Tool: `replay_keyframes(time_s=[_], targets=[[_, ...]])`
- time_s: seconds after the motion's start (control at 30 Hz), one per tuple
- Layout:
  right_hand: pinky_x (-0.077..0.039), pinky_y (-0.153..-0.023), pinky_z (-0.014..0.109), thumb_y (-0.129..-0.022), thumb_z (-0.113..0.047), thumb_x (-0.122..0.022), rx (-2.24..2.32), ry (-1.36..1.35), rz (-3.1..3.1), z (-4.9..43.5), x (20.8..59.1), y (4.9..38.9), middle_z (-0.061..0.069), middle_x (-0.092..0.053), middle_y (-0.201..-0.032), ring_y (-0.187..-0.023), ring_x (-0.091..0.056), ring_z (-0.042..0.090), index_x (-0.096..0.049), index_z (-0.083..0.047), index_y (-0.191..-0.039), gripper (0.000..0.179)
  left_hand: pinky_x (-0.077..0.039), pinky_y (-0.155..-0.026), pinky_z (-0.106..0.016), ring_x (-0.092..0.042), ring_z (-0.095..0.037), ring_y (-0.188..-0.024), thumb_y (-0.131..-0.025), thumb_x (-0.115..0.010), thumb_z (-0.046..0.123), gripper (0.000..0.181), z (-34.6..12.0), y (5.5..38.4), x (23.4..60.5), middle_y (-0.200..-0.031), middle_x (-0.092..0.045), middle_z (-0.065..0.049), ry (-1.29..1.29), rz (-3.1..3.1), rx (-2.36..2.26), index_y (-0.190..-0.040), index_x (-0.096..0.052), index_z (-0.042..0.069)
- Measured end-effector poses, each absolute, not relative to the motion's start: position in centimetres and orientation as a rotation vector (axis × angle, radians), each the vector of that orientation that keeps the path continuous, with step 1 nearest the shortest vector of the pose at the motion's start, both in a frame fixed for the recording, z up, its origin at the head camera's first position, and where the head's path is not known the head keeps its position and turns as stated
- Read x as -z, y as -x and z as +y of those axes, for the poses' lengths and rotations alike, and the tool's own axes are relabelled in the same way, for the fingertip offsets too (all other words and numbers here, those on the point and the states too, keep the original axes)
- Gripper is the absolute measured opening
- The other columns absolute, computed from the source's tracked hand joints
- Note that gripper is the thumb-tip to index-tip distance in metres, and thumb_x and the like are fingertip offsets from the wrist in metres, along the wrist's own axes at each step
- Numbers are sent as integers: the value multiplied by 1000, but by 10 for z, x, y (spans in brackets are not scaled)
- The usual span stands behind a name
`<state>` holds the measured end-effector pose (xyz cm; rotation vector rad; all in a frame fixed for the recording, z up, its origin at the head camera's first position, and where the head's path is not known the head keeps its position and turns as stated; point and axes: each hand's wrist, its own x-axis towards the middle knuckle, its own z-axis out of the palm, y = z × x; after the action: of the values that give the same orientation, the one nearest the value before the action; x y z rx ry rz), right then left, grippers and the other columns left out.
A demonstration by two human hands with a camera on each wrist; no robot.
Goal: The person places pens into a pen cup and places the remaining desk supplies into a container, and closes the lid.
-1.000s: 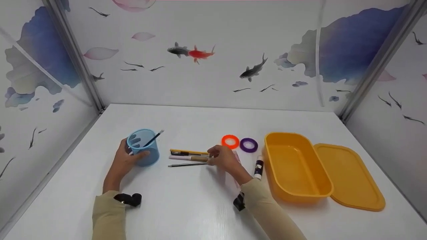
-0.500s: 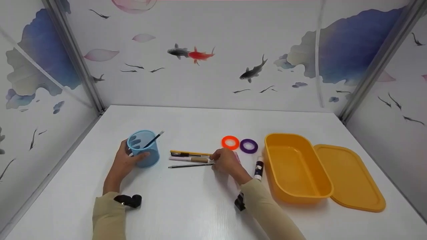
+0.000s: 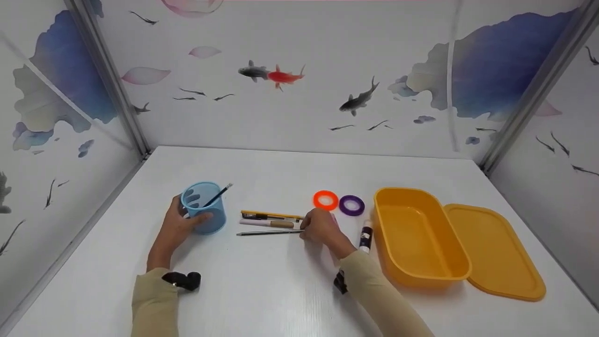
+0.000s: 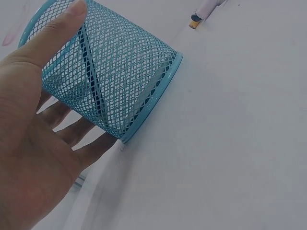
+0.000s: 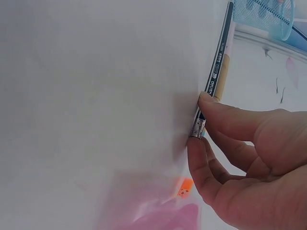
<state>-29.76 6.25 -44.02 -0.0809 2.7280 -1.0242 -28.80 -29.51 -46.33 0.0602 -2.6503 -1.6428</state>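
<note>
My left hand [image 3: 180,227] grips a light-blue mesh pen cup [image 3: 213,222], thumb on the near side and fingers behind it. Inside the cup leans a dark pencil [image 3: 219,194], its end sticking out above the rim. My right hand [image 3: 322,228] pinches the end of another dark pencil [image 3: 269,232] between thumb and fingers, at the silver band [image 5: 198,128] in the right wrist view. That pencil lies close along the white table. Just beyond it are a pink-and-tan marker [image 3: 266,223], a black-and-clear pen [image 3: 255,216] and a yellow pencil [image 3: 276,214], their right ends partly hidden by the hand.
An orange ring [image 3: 325,201] and a purple ring [image 3: 351,205] lie behind the right hand. A glue stick [image 3: 366,236] is beside the yellow box [image 3: 381,243], with its lid [image 3: 500,252] to the right. A pink see-through item [image 5: 158,211] lies under the right forearm.
My right hand has moved slightly right and nearer along the pens, its fingers closing on the dark pencil's end. My left hand stays on the cup.
</note>
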Motion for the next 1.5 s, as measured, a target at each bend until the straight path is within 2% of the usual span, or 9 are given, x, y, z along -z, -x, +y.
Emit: replay_keyframes(time_s=[0.37, 0.63, 0.97, 1.13, 1.33, 1.5], targets=[[-59, -91, 36, -84, -4, -77, 971, 183, 2737, 65, 440, 298, 7, -73, -94, -89, -60, 21, -78, -7, -91, 7, -20, -125, -59, -12, -40, -156, -86, -77, 42, 108, -294, 289, 463, -167, -16, -20, -69, -2641, 1654, -160, -6, 8], [-59, -85, 31, -89, -10, -75, 1027, 326, 2669, 67, 423, 294, 4, -72, -92, -84, -60, 18, -76, -11, -95, 6, -19, -125, -60, -11, -41, -156, -86, -78, 43, 110, -292, 288, 464, -168, -14, -19, -85, -2644, 1662, -160, -4, 9], [-61, -80, 31, -89, -9, -75, 1308, 386, 2673, 66, 388, 284, 5, -72, -95, -84, -68, 17, -75, -9, -98, 9, -19, -125, -61, -12, -42, -156, -86, -77, 44, 108, -293, 289, 464, -167, -16, -20, -67, -2630, 1662, -160, -7, 8], [-61, -73, 28, -86, -10, -77, 1550, 408, 2698, 65, 387, 283, 7, -73, -94, -82, -70, 14, -74, -6, -100, 14, -20, -125, -61, -14, -42, -155, -86, -77, 42, 107, -294, 289, 464, -167, -18, -20, -73, -2636, 1658, -160, -8, 8], [-64, -74, 33, -89, -14, -75, 1784, 360, 2647, 59, 384, 284, 9, -71, -96, -82, -72, 15, -72, -5, -105, 18, -19, -125, -60, -12, -41, -156, -87, -77, 42, 107, -293, 288, 464, -168, -16, -19, -72, -2626, 1666, -160, -6, 10], [-63, -72, 27, -89, -16, -76, 1940, 330, 2604, 54, 370, 287, 10, -72, -96, -83, -71, 15, -72, -8, -103, 16, -18, -125, -60, -11, -41, -156, -86, -78, 41, 108, -293, 288, 464, -168, -15, -18, -75, -2618, 1682, -160, -6, 10]])
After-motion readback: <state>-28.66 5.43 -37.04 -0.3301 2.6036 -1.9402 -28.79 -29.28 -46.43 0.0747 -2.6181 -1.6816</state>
